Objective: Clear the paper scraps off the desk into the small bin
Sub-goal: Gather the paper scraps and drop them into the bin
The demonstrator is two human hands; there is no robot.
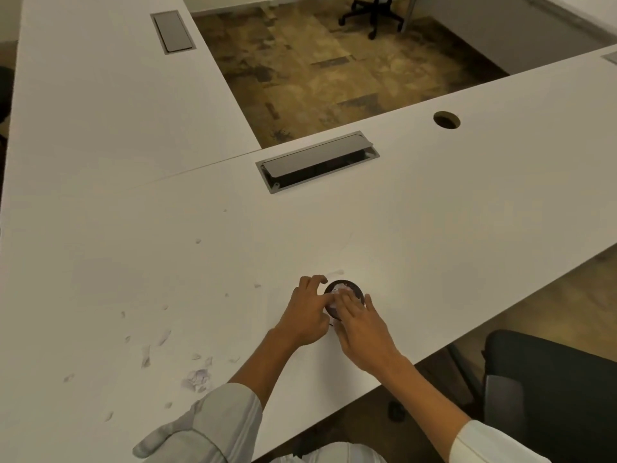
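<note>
i have both hands at the small bin (344,289) mid-bench, left hand (309,312) and right hand (362,324) with fingers loosely apart, apparently pressing paper in, and next i must reach near-left for the paper scraps (197,379) left there.

Two bare hands, two forearms in view. Left hand (309,312): no rings, no watch, no glove. Right hand (360,324): likewise unadorned, nails short as far as can be told.

Left sleeve (217,426): pale grey-white shirt cloth, rolled or pushed up to near the elbow, thick folded cuff band with faint lengthwise creases; loose fabric bunches below it.

Right sleeve (490,444): same pale cloth, brighter white in this light, ending well up the forearm with a plain edge. No buttons, labels or markings visible on either sleeve.

Shirt front (334,457): strip of the same light fabric, creased.
</note>
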